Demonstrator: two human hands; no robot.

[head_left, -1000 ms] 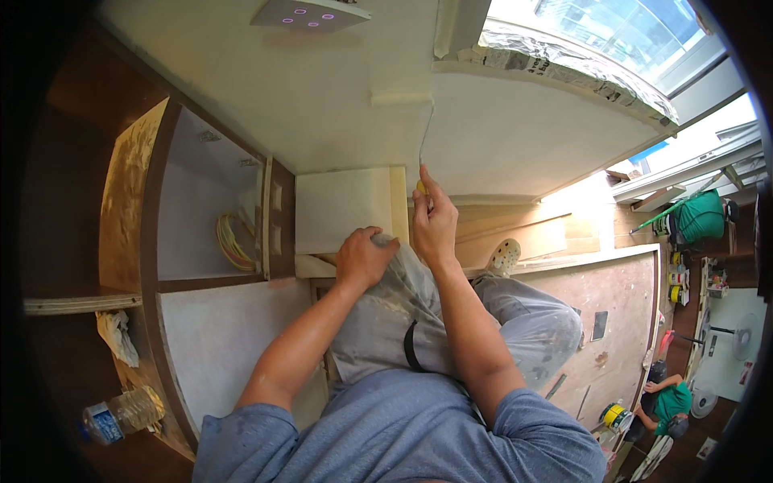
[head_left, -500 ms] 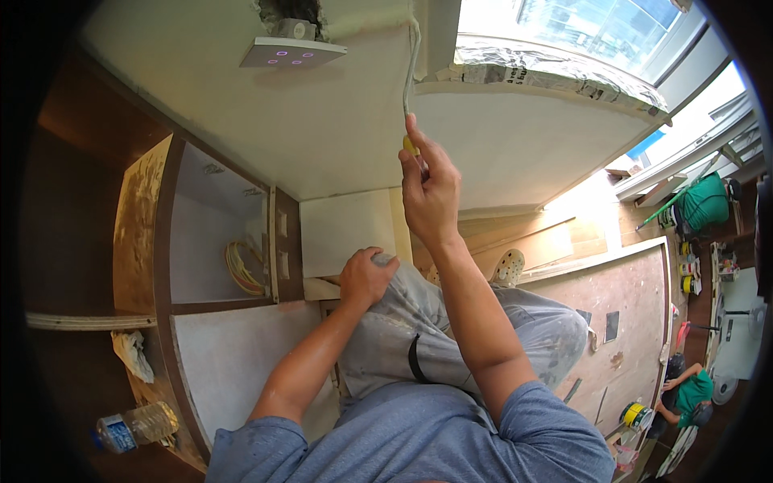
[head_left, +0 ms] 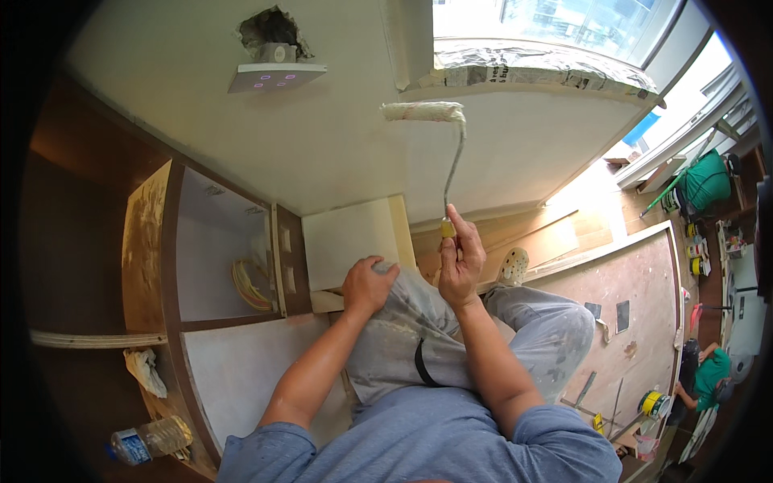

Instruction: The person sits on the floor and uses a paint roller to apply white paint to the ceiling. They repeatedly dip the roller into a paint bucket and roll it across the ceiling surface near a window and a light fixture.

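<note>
Cream fuzz covers the paint roller (head_left: 423, 112) I have up ahead of me, in front of the pale wall (head_left: 346, 153) — from this view I can't tell whether its sleeve touches the paintwork or stands just off it. Its thin bent metal rod runs down to a yellow-collared handle, and the fingers of my right hand (head_left: 460, 262) are wrapped round that, gripping it with the index finger pointing up along the rod. My left hand (head_left: 369, 286) lies over the left knee of the dusty grey trousers (head_left: 386, 346); it carries no tool that I can see, its fingers bend over the knee, and I can't tell how firmly they press. Left of the roller, a switch panel (head_left: 278, 78) with four glowing marks hangs tilted just below a ragged hole (head_left: 272, 32) in the wall. To the right, crumpled newspaper (head_left: 543, 66) lines the lower edge of the window (head_left: 555, 24). Coiled cable (head_left: 251, 286) sits inside the open cabinet (head_left: 217, 233) on my left, and a clear bottle (head_left: 153, 440) with a blue cap shows near the lower left corner — while well off to the right is another person (head_left: 713, 378) in a green top.
</note>
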